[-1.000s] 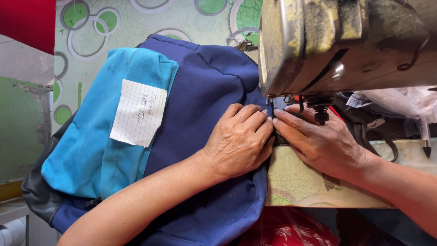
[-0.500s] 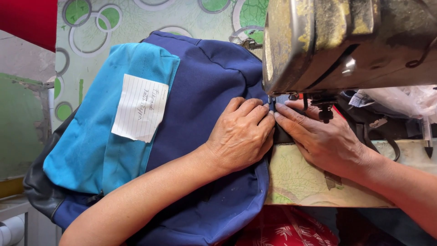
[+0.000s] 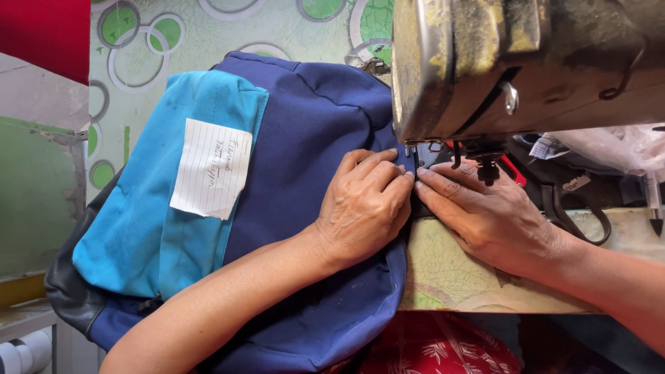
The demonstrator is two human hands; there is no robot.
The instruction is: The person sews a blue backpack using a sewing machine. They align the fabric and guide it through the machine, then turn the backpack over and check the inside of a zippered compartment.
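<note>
Little has shifted since the earlier frames — both hands stay pressed at the same spot under the machine, and the bag lies much as it did. That navy backpack (image 3: 312,138) is spread flat across the counter (image 3: 457,270), draping over its near edge, with its right-hand edge tucked beneath the head of the old sewing machine (image 3: 526,62). On it rests the left hand (image 3: 364,208), palm down, fingers together and slightly curled, their tips at the fabric edge right by the needle area. Just beside it, almost touching, the right hand (image 3: 492,215) lies flat on the counter, fingers together and pointing left toward the same edge — neither hand grips anything. A light-blue panel (image 3: 138,228) covers the bag's left part, and a lined paper slip (image 3: 211,168) sits on it. Right of the hands lies a black strap (image 3: 575,215); red patterned cloth (image 3: 443,346) shows at the near edge.
</note>
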